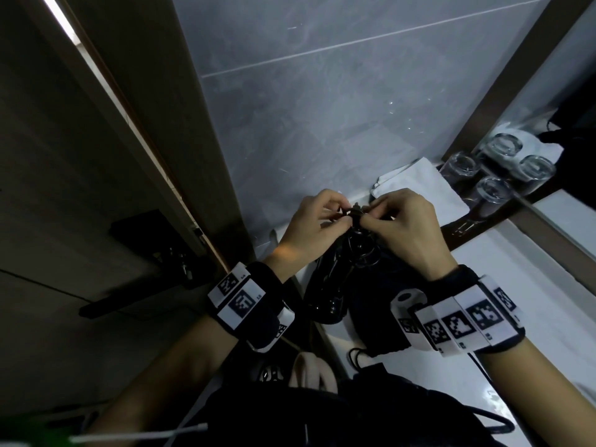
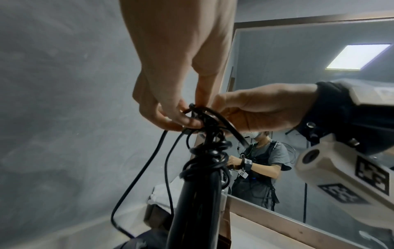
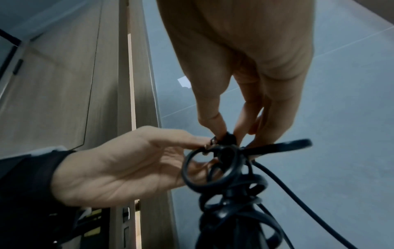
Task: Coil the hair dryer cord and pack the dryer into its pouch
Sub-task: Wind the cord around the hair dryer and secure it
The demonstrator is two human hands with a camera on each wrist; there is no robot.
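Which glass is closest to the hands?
The glass at the front of the group, nearest the right hand. It stands upside down beside the white towel; the other real glass sits farther back by the mirror.

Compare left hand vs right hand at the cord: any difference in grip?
Both pinch the top of the coiled cord above the dryer handle. The left hand reaches in from the left, fingers fairly extended, thumb and forefinger pinching. The right hand comes from the right, fingers more curled. Each wears a marker wristband.
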